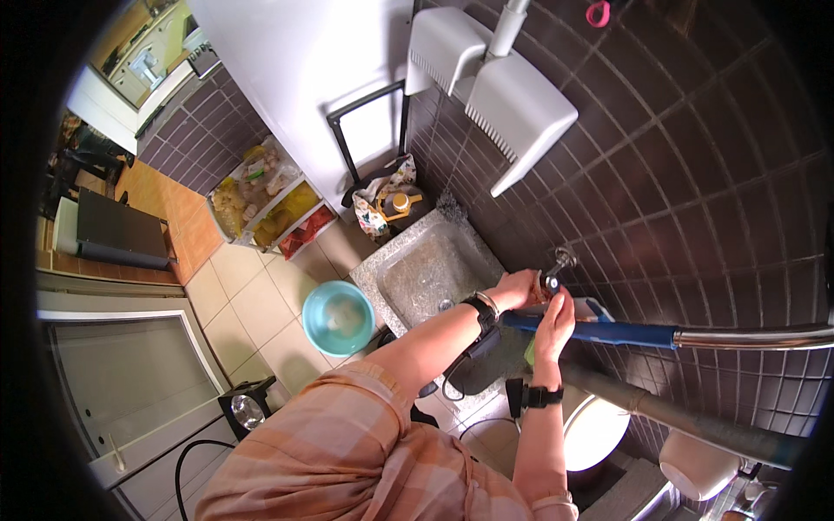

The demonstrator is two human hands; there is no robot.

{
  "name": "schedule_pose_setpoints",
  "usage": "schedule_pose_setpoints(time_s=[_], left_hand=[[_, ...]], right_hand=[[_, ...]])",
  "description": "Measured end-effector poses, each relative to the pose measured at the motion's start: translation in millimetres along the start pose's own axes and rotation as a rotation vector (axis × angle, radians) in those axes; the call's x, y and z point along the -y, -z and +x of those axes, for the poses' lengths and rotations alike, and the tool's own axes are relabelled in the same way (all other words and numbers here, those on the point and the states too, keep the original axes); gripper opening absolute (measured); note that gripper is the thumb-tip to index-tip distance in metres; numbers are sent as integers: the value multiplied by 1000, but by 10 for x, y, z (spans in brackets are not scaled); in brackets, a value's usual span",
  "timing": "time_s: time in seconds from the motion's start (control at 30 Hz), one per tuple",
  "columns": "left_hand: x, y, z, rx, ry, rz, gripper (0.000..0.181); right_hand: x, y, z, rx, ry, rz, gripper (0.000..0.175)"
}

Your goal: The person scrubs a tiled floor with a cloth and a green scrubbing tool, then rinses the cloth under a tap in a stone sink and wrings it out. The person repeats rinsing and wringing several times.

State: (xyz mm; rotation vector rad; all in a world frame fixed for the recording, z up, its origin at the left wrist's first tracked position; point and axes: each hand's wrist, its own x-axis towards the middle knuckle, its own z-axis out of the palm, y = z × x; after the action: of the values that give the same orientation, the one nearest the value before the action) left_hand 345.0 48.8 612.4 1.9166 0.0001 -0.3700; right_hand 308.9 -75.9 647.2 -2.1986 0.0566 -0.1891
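Note:
Both of my hands are at a metal wall tap (564,258) above a speckled stone sink (423,267). My left hand (519,289) reaches the near side of the tap, its fingers bent around something small and reddish that I cannot make out. My right hand (558,320) is raised at the tap's front end, fingertips close together by the spout; whether it grips the tap is unclear. Black straps circle both wrists. A turquoise basin (338,319) with cloudy liquid or pale cloth inside stands on the tiled floor, left of the sink.
A blue-sleeved metal pole (642,336) slants past my right hand. Grey-white plastic dustpans (521,107) hang on the dark tiled wall. Behind the sink is a floral bag (371,215) with a yellow-capped container. A vegetable rack (260,221), a black lamp (247,407) and a white bucket (596,433) stand around.

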Motion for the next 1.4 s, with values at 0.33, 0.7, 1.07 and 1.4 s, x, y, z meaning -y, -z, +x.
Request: schedule_pose_setpoints(time_s=[0.33, 0.7, 1.07, 1.4], left_hand=[[113, -54, 116, 32, -4, 9, 41], [143, -52, 159, 202, 8, -290, 21], [-53, 64, 73, 318, 87, -405, 31], [-77, 98, 69, 349, 94, -415, 9]], right_hand=[[-51, -203, 311, -164, 132, -174, 32], [-13, -185, 402, -188, 69, -162, 39], [38, 55, 16, -211, 202, -298, 19], [-3, 177, -85, -121, 88, -408, 17]])
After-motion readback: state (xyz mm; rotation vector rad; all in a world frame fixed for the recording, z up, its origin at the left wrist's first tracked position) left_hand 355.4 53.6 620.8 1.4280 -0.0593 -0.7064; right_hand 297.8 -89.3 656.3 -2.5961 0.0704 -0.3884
